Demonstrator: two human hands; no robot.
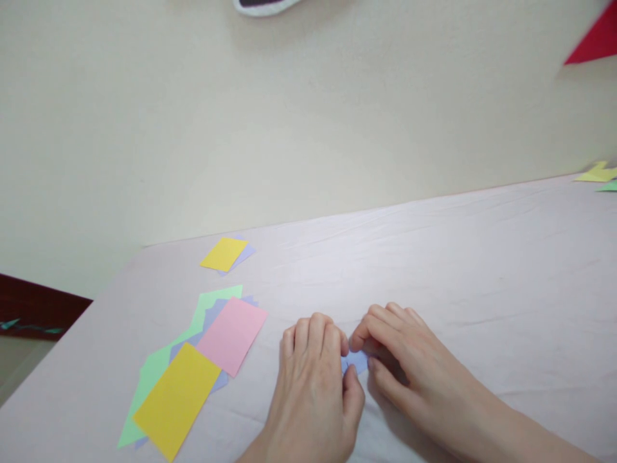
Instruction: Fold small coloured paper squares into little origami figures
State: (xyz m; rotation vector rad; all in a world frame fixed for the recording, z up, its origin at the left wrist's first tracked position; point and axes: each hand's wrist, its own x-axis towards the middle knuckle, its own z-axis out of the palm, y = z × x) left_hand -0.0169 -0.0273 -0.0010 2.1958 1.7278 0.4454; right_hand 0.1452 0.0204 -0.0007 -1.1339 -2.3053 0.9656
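Both my hands rest on the pale tablecloth (457, 257) near the front edge. My left hand (315, 379) has its fingers curled and pinches one side of a small lavender paper piece (355, 361). Fingertips of my right hand (405, 360) press on the other side of that piece. Most of the lavender piece is hidden between the two hands; only a small patch shows.
Left of my hands lies a fanned pile of paper cards: a yellow one (177, 399), a pink one (232, 334), green sheets (212, 302) and lavender ones beneath. A smaller yellow card (223, 253) lies farther back. Yellow and green scraps (598, 173) sit at the far right edge. A red paper (598, 38) hangs on the wall.
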